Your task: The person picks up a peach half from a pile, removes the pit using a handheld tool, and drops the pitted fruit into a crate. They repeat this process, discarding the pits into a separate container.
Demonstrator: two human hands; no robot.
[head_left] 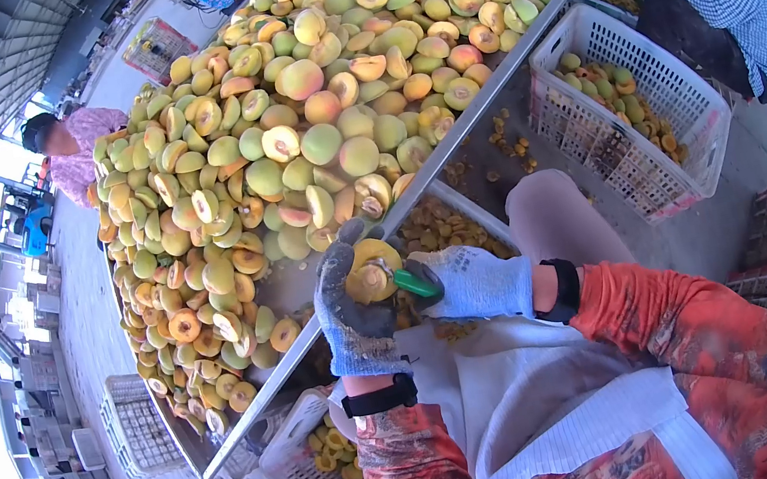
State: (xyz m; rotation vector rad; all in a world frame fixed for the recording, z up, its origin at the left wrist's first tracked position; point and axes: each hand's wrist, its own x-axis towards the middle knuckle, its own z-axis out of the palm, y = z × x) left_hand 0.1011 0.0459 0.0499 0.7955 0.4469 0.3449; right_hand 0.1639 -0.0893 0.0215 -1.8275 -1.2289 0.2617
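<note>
My left hand (354,305), in a blue-grey glove with dark fingers, is closed around a yellow peach half (369,270), its cut face turned up. My right hand (480,282), gloved the same way, grips a green-handled pitting tool (419,280). The tool's metal end meets the cut face of the peach half; its exact shape is hard to make out. Both hands are just over the near edge of a metal table (295,348). Beyond them lies a large heap of peaches (317,144), mostly halved, some with pits showing.
Below the table edge a crate (495,239) holds small yellow pieces. A white crate (533,103) with peach halves stands at the right, another crate (286,474) at lower left. Co-workers sit at the right (719,1) and stand at the left (75,154).
</note>
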